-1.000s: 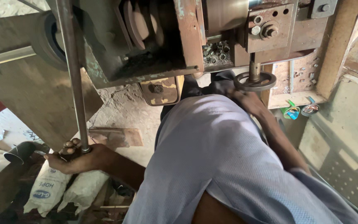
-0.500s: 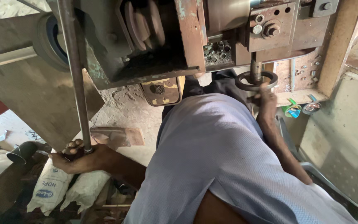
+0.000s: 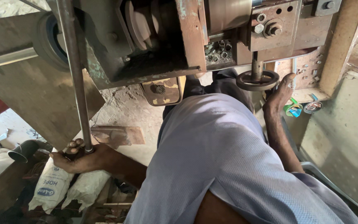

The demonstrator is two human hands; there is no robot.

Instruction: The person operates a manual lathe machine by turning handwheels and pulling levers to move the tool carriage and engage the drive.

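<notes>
Below the rusty machine (image 3: 162, 45), at the lower end of a long steel lever rod (image 3: 76, 79), the left hand (image 3: 77, 157) is seen clenched: its fingers (image 3: 73, 145) are wrapped around the rod's foot, with the knuckles turned upward. The rod is carried up and slightly leftward from that hand, past the machine's greenish housing, to the top edge of the view. Under the hand, two white woven sacks (image 3: 59, 186) are laid side by side (one bears blue print), and a dark funnel-like metal piece (image 3: 23, 150) is found to their left. A flat reddish block (image 3: 117, 135) is set on the dusty floor just right of the rod's lower end.

At the machine's right underside, a small dark handwheel (image 3: 257, 81) is hung on a short vertical spindle. The right hand (image 3: 280, 95) is held against the wheel's right rim with the fingers stretched upward rather than curled; the rim is touched, not gripped, so far as can be told, and a ring is worn on one finger. Just right of that hand, a green-and-blue roll of tape (image 3: 293, 110) is kept on a ledge. Most of the middle of the view is filled by the person's pale blue shirt (image 3: 220, 157).
</notes>
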